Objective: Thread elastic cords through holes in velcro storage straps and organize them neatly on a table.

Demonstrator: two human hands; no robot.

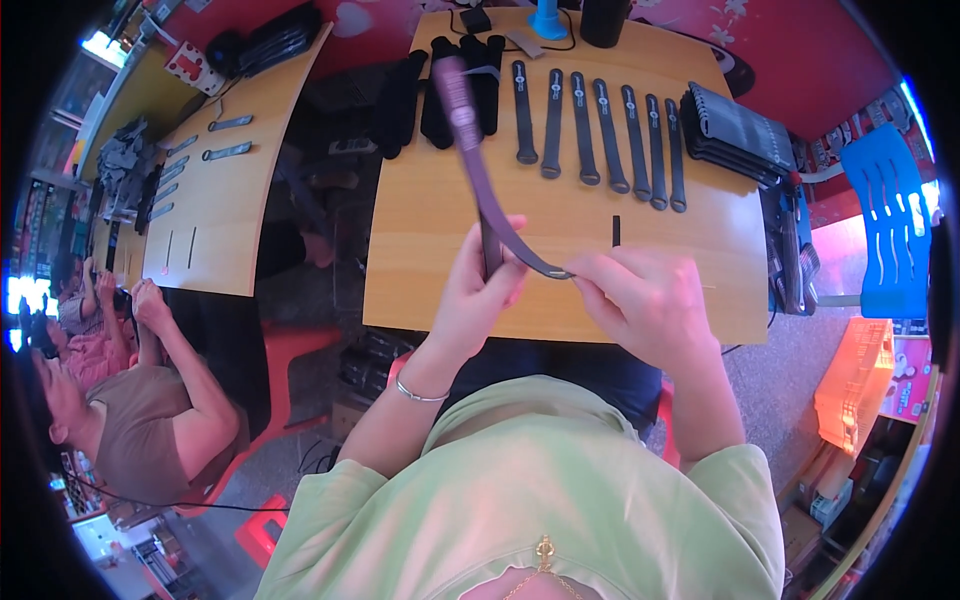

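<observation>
A long dark strap [487, 200] with pale print near its far end rises in a curve above the table. My left hand [478, 285] is closed round its middle, where another dark length shows beside the fingers. The fingers of my right hand [640, 300] pinch the strap's near end, where a thin loop or ring shows. Just past my right hand lies a short black strip [616, 231]. Farther back, several similar dark straps [584, 130] lie side by side, each with a ring at its near end.
Black fabric bundles [440, 95] lie at the table's back left. A stack of folded dark pieces [735, 130] sits at the right edge. Behind stand a blue stand [547, 20] and a dark cylinder [604, 22]. At left, a person [165, 410] sits by another table [220, 250].
</observation>
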